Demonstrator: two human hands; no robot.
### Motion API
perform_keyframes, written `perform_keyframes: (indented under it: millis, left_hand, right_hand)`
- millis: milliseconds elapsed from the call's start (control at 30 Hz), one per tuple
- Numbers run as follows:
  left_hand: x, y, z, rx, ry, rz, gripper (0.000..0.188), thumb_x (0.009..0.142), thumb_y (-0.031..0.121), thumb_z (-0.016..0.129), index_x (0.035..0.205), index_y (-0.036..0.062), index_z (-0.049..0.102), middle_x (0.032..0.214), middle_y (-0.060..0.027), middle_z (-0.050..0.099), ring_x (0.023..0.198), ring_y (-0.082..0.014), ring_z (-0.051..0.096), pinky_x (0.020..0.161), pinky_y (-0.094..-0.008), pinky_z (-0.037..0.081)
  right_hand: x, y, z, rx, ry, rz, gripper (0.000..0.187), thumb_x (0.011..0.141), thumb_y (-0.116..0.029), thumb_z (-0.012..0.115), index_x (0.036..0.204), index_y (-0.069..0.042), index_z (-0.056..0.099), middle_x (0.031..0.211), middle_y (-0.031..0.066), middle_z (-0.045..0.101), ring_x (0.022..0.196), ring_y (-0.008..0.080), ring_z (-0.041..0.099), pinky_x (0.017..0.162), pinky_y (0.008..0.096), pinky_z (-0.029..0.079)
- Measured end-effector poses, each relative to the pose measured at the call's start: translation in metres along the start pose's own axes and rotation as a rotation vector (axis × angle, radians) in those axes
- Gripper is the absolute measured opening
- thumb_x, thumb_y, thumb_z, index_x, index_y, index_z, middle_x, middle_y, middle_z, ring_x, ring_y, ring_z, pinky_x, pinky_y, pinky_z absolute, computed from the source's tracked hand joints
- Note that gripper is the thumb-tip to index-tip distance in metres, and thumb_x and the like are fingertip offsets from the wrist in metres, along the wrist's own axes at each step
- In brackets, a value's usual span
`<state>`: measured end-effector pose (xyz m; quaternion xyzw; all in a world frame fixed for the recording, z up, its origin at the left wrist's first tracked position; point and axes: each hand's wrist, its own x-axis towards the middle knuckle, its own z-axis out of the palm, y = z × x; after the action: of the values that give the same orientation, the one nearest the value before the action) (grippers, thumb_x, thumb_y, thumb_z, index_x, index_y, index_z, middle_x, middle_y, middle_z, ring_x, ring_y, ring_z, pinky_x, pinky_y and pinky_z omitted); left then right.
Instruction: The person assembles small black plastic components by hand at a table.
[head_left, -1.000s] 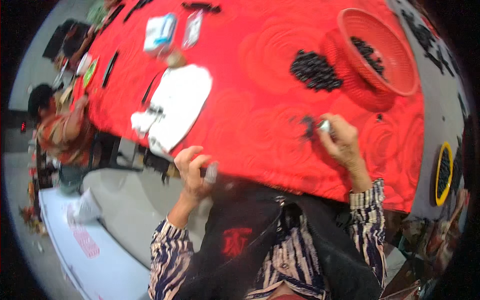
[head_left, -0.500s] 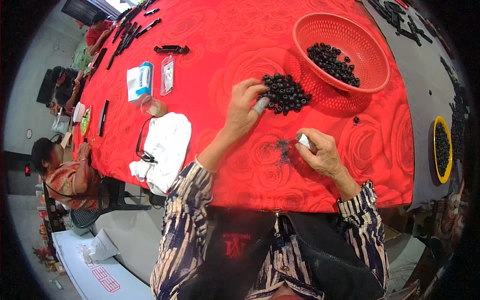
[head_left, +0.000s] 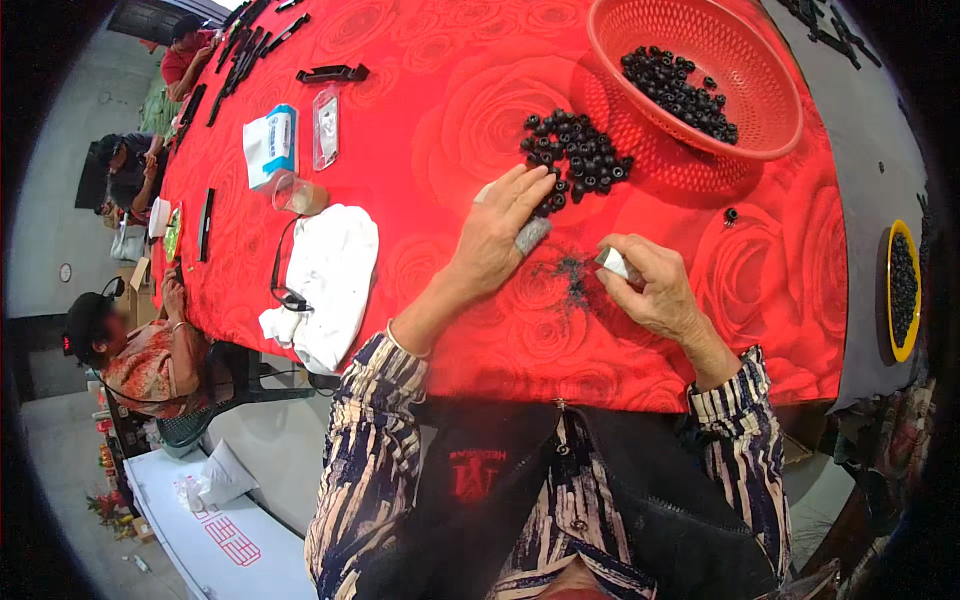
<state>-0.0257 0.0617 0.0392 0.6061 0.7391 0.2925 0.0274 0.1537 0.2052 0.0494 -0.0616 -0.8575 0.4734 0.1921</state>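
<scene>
A pile of small black ring-like parts (head_left: 590, 160) lies on the red cloth. At its near left edge is my left hand (head_left: 495, 235), fingers stretched out and touching the nearest parts. A grey wrap covers its thumb, and a pale wrap shows on one finger. My right hand (head_left: 655, 285) is closed around a small white-wrapped tool (head_left: 615, 263) with a dark end; its exact kind cannot be made out. Between the hands black shavings (head_left: 574, 280) are scattered on the cloth. A single black part (head_left: 731, 215) lies apart, to the right.
A red perforated basket (head_left: 765, 135) with more black parts stands at the far right. A yellow-rimmed tray (head_left: 893, 345) of parts is beyond it. Left are a white cloth (head_left: 335, 270), a plastic cup (head_left: 300, 196) and a tissue pack (head_left: 268, 148). Several people sit along the left edge.
My left hand has moved from beside the pile to its near edge, its fingers straighter. My right hand keeps hold of the white-wrapped tool. The whole view has shifted slightly.
</scene>
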Motion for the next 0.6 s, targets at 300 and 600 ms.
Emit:
perform_keyframes:
  millis: [300,600]
  left_hand:
    - [-0.049,0.01,-0.008,-0.108,0.246,-0.167,0.041,0.076,0.006,0.062,0.115,0.0027,0.051,0.118,-0.0145,0.05,0.112,-0.0292,0.045,0.093,-0.0375,0.036]
    - [-0.062,0.002,-0.029,-0.146,0.302,-0.48,0.02,0.071,0.001,0.066,0.09,0.003,0.06,0.082,-0.0087,0.058,0.079,-0.0241,0.053,0.07,-0.0326,0.044]
  right_hand:
    - [-0.001,-0.002,-0.001,0.019,-0.031,0.033,0.025,0.073,-0.006,0.064,0.095,-0.001,0.054,0.077,0.0115,0.057,0.065,0.0228,0.059,0.057,0.0301,0.046]
    - [0.0,-0.002,-0.002,-0.008,-0.027,0.026,0.024,0.073,-0.005,0.063,0.095,-0.002,0.054,0.076,0.0107,0.056,0.062,0.0216,0.056,0.055,0.0293,0.044]
